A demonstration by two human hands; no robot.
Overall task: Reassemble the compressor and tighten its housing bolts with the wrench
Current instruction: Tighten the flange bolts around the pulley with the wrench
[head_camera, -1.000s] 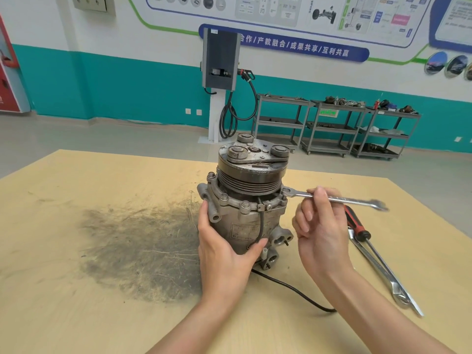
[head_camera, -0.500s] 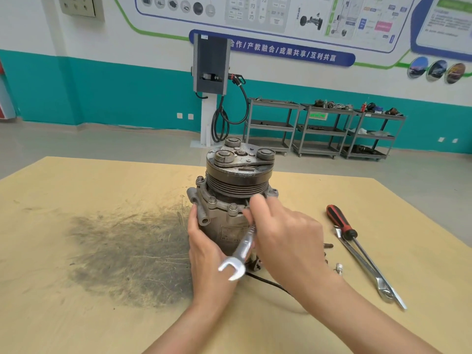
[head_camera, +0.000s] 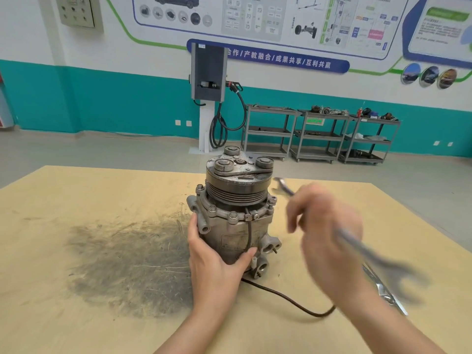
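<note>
Compressor (head_camera: 237, 215) stands upright near the middle of the desk (head_camera: 76, 315), next to a dark smudge (head_camera: 127, 264). The left hand (head_camera: 217, 267) is wrapped around its lower body, fingers and thumb curled on the metal. The right hand (head_camera: 324, 238) is beside it, not touching it, with its fingers clenched around the wrench (head_camera: 357, 249). That hand and the wrench look smeared, so I think they are moving fast.

A fast wrench could miss the bolt (head_camera: 233, 215) on the rim and bang the pulley (head_camera: 237, 185) or the left thumb. If it sits badly on the bolt, it could slip off and round the corners. The black wire (head_camera: 288, 300) lies under the right arm and could get snagged. A hard pull could tip the heavy part over.
</note>
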